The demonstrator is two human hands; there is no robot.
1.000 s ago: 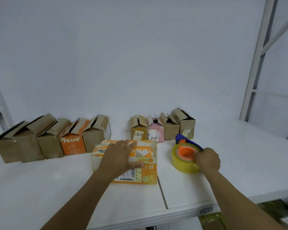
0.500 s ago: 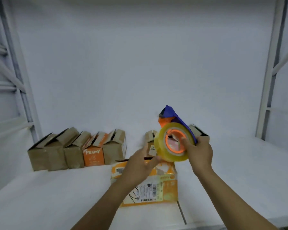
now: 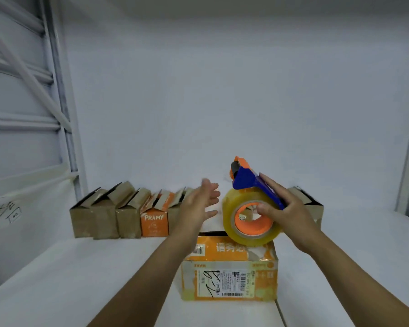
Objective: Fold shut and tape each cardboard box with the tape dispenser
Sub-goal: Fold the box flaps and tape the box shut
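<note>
Reading left to right: PRAMY box [image 3: 154, 220], flaps open; my left hand [image 3: 198, 206], now lifted off the orange box [image 3: 229, 263], fingers [image 3: 210, 189] spread, holding nothing; tape dispenser [image 3: 248, 197], raised off the tabletop [image 3: 80, 279] to just above that box, gripped by my right hand [image 3: 293, 215], fingers curled. Taping can likely begin; barcode labels [image 3: 232, 279] unreadable.

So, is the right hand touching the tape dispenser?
Touching. The head view shows the right hand gripping the tape dispenser: the thumb sits inside the orange core and the fingers lie over the blue handle.
</note>
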